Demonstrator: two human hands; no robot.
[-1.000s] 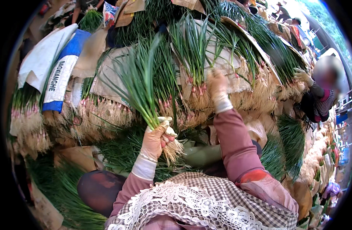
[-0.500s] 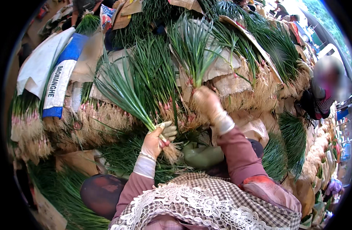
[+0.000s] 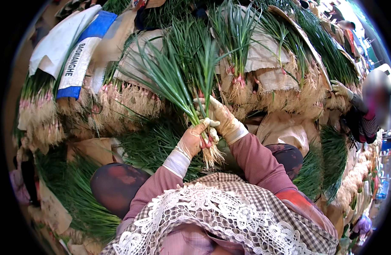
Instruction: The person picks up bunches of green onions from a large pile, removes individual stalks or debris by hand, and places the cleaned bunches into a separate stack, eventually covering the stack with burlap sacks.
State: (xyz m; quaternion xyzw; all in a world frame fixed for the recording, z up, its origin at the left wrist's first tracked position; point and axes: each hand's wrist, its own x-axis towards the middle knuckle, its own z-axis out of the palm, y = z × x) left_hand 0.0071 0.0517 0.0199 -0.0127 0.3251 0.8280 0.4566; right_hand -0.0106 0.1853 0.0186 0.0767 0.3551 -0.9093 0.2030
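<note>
In front of my lap, my left hand, in a pale glove, is closed round the lower stems of a bunch of scallions. Their pink bulbs and stringy roots poke out below the fingers, while the long green leaves fan up and to the left. My right hand, also gloved, is closed round the stems of more scallions just above the left hand. The two hands touch or nearly touch, and where their fingers meet is partly hidden.
Rows of scallions with bushy roots lie ahead, partly covered by tan sacking and a blue and white sack. Loose greens spread beside my knees. At right, a co-worker's gloved hand reaches toward the heap.
My right hand has come back from the heap toward me, down to the bunch in my left hand. My left hand has moved slightly right and up. The view has shifted a little.
</note>
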